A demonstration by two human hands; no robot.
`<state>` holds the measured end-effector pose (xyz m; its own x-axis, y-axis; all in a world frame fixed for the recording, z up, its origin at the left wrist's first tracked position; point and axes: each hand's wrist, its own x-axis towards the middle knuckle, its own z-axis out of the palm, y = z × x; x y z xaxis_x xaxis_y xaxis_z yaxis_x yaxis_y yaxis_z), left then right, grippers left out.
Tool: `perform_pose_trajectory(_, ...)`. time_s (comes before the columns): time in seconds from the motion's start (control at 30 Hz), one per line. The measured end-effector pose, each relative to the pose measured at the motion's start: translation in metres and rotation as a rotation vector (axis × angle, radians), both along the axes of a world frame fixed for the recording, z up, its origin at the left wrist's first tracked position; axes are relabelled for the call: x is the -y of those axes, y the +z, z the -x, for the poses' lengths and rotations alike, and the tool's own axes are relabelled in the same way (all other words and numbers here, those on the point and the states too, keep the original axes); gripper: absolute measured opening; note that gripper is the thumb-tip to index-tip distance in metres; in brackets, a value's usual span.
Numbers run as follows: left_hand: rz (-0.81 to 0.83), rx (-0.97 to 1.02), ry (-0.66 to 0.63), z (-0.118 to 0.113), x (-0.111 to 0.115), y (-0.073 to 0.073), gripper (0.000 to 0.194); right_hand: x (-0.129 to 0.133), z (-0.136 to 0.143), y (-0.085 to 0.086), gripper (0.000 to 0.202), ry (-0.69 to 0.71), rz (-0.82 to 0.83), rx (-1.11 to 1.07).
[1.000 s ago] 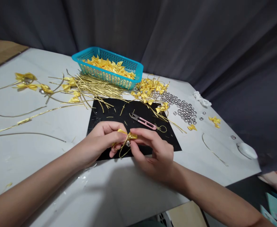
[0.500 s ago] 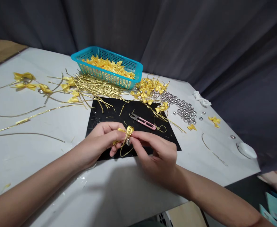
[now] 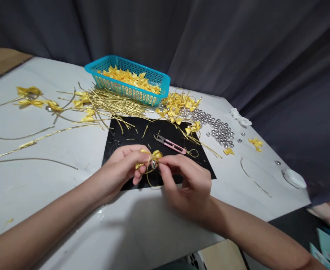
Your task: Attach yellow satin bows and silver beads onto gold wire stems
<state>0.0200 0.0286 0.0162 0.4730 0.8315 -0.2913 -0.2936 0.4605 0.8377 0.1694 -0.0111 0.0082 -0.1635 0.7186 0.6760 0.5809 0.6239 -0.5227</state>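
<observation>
Between my two hands is a yellow ribbon bow (image 3: 156, 154) with a small silver bell (image 3: 154, 164) at its middle and a loop of gold cord (image 3: 150, 182) hanging below. My left hand (image 3: 128, 163) is closed, pinching the bow at its left side. The thumb and forefinger of my right hand (image 3: 186, 178) are closed at the bow's right side, seemingly on a thin gold cord end. Both hands are over the front of a black mat (image 3: 204, 170). Thread snips (image 3: 172, 145) with pink handles lie on the mat just beyond.
A blue basket (image 3: 165, 80) of yellow bows stands behind a heap of gold cords (image 3: 117, 105). Right of it are finished-looking bows (image 3: 179, 103) and many silver bells (image 3: 222, 133). Loose cords and bows lie left. A white oval object (image 3: 294, 179) sits near the right edge.
The bow has turned slightly, so the silver bell now faces up more. My right fingers have shifted a little to the right, and the cord loop has swung.
</observation>
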Motion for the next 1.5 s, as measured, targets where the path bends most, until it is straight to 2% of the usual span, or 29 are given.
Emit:
perform_pose_trajectory(0.13,0.004,-0.002,0.063,0.001,-0.003,0.0,0.017,0.001,0.0,-0.001,0.014,-0.023,0.018,-0.006)
perform_pose_trajectory(0.3,0.042,0.049,0.23,0.006,-0.01,0.0,0.018,0.002,0.0,-0.002,0.014,-0.016,0.032,-0.063)
perform_pose_trajectory(0.43,-0.006,0.025,0.111,0.004,-0.007,-0.001,0.022,0.002,0.0,-0.002,0.018,-0.016,-0.019,-0.099)
perform_pose_trajectory(0.6,-0.005,0.054,-0.021,0.003,-0.002,0.0,0.019,0.002,0.0,0.004,0.019,-0.014,-0.016,-0.083)
perform_pose_trajectory(0.77,-0.022,0.079,-0.029,0.006,-0.002,0.001,0.017,0.004,-0.002,0.009,0.018,0.017,-0.036,-0.034)
perform_pose_trajectory(1.5,0.03,0.074,-0.04,0.004,-0.001,0.007,0.017,0.004,0.0,0.011,0.017,0.024,-0.023,-0.058)
